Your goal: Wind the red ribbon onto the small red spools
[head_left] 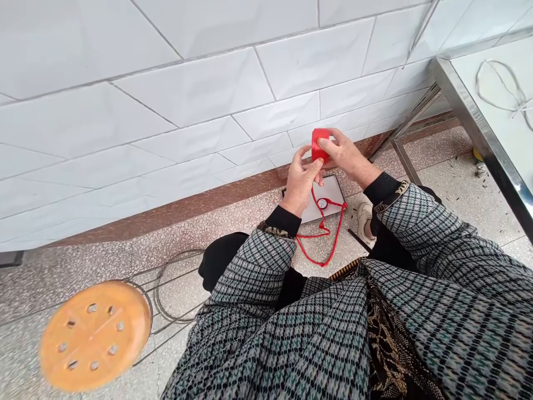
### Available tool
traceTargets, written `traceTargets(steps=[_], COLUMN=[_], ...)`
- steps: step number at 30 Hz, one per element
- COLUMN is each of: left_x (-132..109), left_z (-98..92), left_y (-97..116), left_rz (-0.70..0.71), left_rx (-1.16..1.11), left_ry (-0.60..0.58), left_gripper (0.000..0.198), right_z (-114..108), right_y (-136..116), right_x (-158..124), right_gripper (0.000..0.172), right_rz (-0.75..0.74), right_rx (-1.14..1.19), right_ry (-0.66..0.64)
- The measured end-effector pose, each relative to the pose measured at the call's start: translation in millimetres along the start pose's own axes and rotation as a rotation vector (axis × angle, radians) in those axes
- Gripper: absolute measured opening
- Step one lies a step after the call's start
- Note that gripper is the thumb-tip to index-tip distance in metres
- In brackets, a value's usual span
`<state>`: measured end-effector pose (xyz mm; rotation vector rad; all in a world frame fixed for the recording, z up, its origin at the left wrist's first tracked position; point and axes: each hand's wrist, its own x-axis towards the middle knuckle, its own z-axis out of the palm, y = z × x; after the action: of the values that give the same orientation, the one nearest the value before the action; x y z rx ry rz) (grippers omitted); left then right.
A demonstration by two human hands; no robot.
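Beside the white-tiled wall, your left hand and right hand pinch the red roll between them; it looks wound, the red cord below lies loose, and how much is left cannot be told.

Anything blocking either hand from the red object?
Nothing visible: left hand and right hand both touch the red object directly. Red cord shows below them, partly over the white panel, not covering the object.
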<state>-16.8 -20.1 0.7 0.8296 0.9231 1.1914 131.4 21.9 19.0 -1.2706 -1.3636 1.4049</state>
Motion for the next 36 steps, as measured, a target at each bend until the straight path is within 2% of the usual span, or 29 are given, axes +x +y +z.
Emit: traceTargets(steps=[3,6,9,17,21,27,34,36], left_x=[-2,-1,0,5,8,10,11,10], left_z=[0.5,0.0,-0.4,0.5,-2.0,0.1,3.4,3.4], left_y=[0,3,5,3,-1,-2,1,1], left_rz=[0.063,0.044,-0.017,-0.059,0.017,0.214,0.285,0.245], left_rx=[0.072,0.092,0.054,0.045,0.046,0.146,0.343,0.349], left_ry=[0.076,0.051,0.034,0.063,0.061,0.099,0.201,0.173], left_gripper=[0.033,0.023,0.025,0.034,0.03,0.017,0.02,0.023], right_z=[-6,-10,-12,-17,-16,-11,-3,-3], right_y=[8,16,23,37,36,25,18,20], right_x=[11,18,22,29,29,20,16,17], right_gripper=[0.068,0.07,0.071,0.074,0.073,0.066,0.067,0.068], right_rz=[0.011,-0.016,-0.043,-0.268,-0.238,-0.157,-0.075,-0.076], right_rx=[-0.025,-0.085,-0.146,-0.432,-0.501,-0.411,-0.381,-0.383], right_ry=[0.119,0.167,0.183,0.207,0.207,0.248,0.246,0.256])
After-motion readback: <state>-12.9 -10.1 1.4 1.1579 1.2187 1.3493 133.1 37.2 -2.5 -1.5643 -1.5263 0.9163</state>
